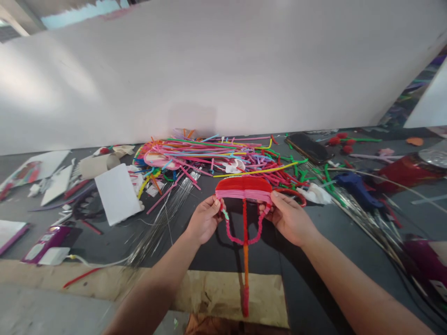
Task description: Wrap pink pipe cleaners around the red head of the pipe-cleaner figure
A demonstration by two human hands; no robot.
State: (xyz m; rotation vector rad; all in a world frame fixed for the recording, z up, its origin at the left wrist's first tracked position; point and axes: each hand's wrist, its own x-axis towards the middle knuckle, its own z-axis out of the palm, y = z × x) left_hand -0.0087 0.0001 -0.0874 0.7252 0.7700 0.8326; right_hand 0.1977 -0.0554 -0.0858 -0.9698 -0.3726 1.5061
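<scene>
Between my two hands is a pipe-cleaner craft piece (244, 190) shaped like a small umbrella, with a red top and a pink band below. A fuzzy stem, red above, orange lower down and pink at its tip, hangs from its middle. Beneath the band loops a pink twisted strand with a pale green bit at the left. My left hand (205, 218) pinches the piece at its left edge. At the right edge my right hand (291, 217) grips it between thumb and fingers. Some fingertips are hidden behind the piece.
A heap of coloured pipe cleaners (209, 156) lies behind the piece, with thin metal wires (162, 218) to its left. A white card (118, 194) and purple box (47, 244) are at left. Right lie a dark phone (309, 148), blue glue gun (359, 190) and red-handled scissors (291, 194).
</scene>
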